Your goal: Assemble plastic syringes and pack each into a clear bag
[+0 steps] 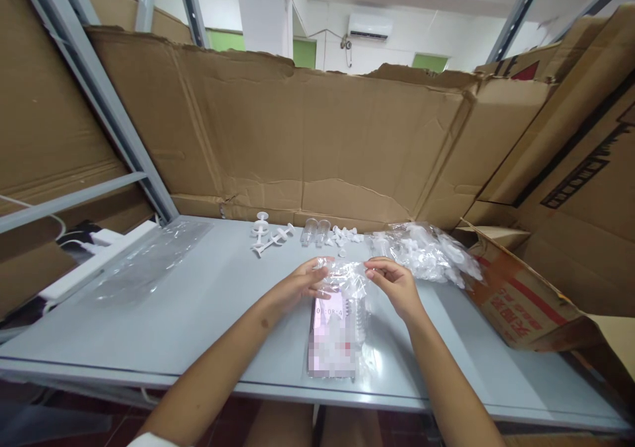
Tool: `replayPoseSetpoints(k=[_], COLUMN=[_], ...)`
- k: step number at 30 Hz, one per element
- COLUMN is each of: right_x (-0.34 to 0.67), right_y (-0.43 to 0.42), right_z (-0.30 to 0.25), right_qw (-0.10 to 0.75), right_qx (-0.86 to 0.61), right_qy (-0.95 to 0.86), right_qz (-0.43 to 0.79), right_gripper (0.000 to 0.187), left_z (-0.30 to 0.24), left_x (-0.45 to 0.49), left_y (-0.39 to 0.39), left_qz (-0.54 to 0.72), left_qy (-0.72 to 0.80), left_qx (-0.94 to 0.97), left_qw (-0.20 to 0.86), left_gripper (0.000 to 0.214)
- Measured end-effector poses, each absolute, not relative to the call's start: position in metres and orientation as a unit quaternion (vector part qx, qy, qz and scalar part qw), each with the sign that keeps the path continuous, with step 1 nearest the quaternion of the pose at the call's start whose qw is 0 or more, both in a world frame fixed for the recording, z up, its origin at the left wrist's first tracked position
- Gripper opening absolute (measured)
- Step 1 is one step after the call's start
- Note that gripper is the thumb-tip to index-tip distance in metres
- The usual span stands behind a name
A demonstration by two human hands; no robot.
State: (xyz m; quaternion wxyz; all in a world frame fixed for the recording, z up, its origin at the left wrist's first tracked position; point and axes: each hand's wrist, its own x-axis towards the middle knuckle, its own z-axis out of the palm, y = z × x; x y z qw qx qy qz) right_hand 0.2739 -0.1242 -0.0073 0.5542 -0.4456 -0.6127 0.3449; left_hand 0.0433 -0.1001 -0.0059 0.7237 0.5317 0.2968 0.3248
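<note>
A clear plastic bag (347, 276) is held up between my two hands over the near middle of the table. My left hand (311, 279) grips its left side, with the thumb pressed against the film. At the bag's upper right edge, my right hand (389, 278) pinches the plastic between thumb and fingers. Below the hands lies a phone (330, 334) with a lit screen showing digits. The bag hangs down beside and partly over it, and ribbed clear plastic pieces (361, 321) show through the film. I cannot tell how many pieces are inside.
At the back stand white plunger-like parts (268, 235), stacked clear plastic cups (316, 230) and small white pieces (343, 237). A pile of filled clear bags (431, 255) lies right, beside a cardboard box (520, 301). A flat bag (153, 262) and a power strip (94, 265) are left.
</note>
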Motion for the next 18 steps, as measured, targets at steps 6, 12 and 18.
replayPoseSetpoints(k=[6,12,18], right_x=[0.2728,0.2749,0.2704], right_y=[-0.1231,-0.1225,-0.1284], right_z=[-0.009,-0.0084,-0.005], right_qw=[0.561,0.576,0.449], right_qx=[-0.436,-0.422,-0.385], right_qy=[-0.606,-0.548,-0.57], right_qz=[0.359,0.435,0.57], right_gripper=[0.012,0.041,0.039], left_z=[-0.0071,-0.0108,-0.0073], left_x=[0.0529,0.0522,0.0517], left_y=[-0.1079,-0.1028,-0.1034], left_qz=[0.327,0.347,0.361], left_qy=[0.277,0.296,0.314], left_qx=[0.574,0.585,0.585], left_qw=[0.698,0.67,0.656], left_gripper=[0.041,0.041,0.039])
